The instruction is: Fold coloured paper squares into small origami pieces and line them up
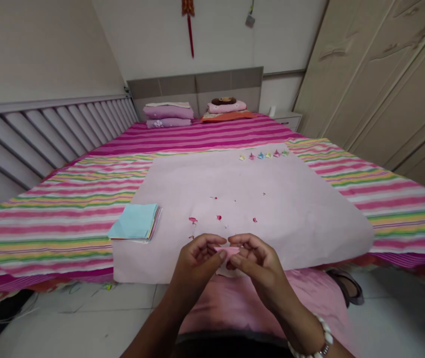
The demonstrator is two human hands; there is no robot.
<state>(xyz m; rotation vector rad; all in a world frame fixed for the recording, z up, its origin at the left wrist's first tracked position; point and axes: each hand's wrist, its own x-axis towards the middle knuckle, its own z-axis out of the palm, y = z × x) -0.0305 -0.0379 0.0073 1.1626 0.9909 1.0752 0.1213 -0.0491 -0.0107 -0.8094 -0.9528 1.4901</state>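
My left hand (196,261) and my right hand (259,262) meet over the near edge of the bed, both pinching a small piece of pink paper (227,252) between thumbs and fingertips. The paper is partly folded and mostly hidden by my fingers. Under them lies a large pale pink sheet (272,209) spread on the striped bedcover. A stack of coloured paper squares (135,223), light blue on top, lies to the left of my hands. A row of several tiny folded paper pieces (264,155) sits at the sheet's far edge.
Small red paper scraps (217,218) dot the pink sheet. The striped bed (66,199) has folded blankets and pillows (168,114) at its headboard. A wardrobe (383,74) stands on the right, a nightstand (289,119) beside it. A shoe (348,286) lies on the tiled floor.
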